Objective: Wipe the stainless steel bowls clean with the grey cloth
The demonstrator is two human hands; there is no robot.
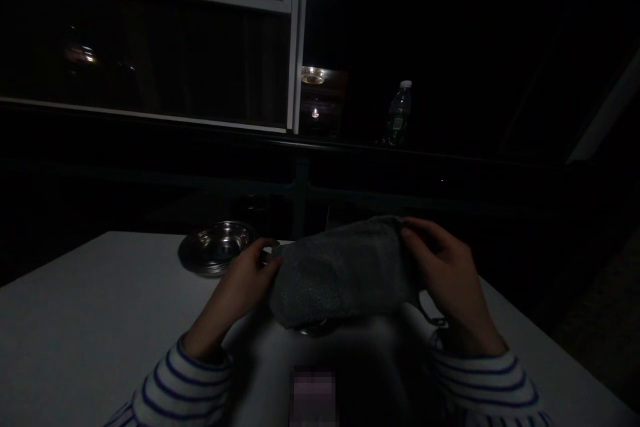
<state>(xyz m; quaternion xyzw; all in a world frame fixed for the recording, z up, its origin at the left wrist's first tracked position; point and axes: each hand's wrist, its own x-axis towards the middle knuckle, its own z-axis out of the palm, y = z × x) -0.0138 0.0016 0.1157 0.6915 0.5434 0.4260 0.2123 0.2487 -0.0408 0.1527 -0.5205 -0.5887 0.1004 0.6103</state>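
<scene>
My left hand [245,283] and my right hand [450,277] hold a grey terry towel [340,273] up between them, pinching its opposite ends above the white table [100,307]. The towel is bunched and hides whatever lies directly beneath it, though a small shiny edge [313,329] shows at its lower rim. A thin dark loop [430,315] hangs below the towel near my right hand. Just beyond my left hand stands a shallow stainless steel bowl [215,248], not touching it. Blue-striped white sleeves cover both my wrists.
A plastic water bottle [400,113] stands in the dark beyond the table, beside a lit glass fitting [313,75]. A white-framed window [295,33] rises behind a dark railing [300,180]. A blurred patch [313,397] covers the bottom middle of the picture.
</scene>
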